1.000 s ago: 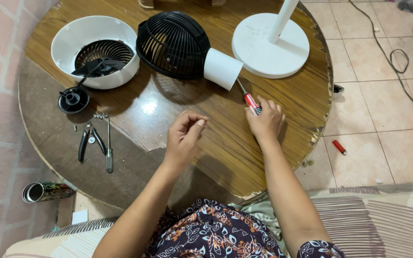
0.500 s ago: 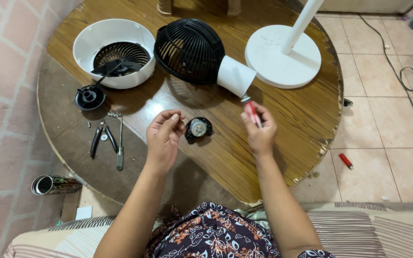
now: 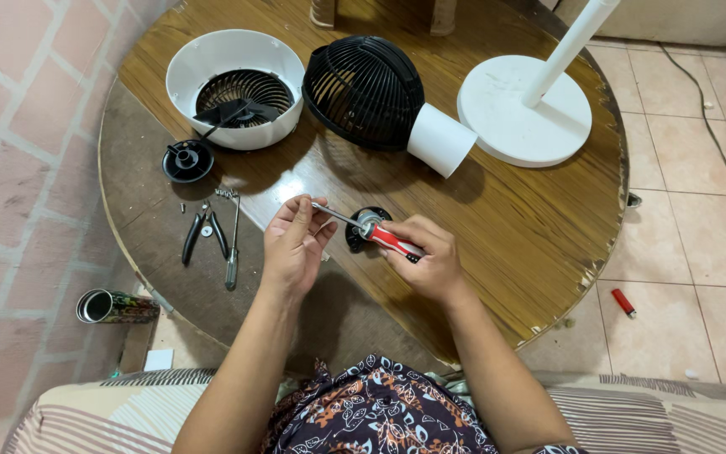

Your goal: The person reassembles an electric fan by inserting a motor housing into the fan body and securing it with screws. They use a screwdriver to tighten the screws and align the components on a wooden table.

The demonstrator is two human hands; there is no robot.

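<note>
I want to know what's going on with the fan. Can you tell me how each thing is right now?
Screwdriver: held in right hand, tip at left hand fingertips.
Black grille: off, lying dome-up.
White shell: open, lying on table.
Pliers: lying unused.
Stand base: upright.

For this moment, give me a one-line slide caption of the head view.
Right hand holds a red-handled screwdriver, its tip meeting the left hand's fingertips, above a small black fan part on the round wooden table.

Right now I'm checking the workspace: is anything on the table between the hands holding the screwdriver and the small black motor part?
Nothing visible stands between. The right hand holds the red-handled screwdriver, whose tip meets the left hand fingers, directly above the black motor part. The pliers lie off to the left.
</note>
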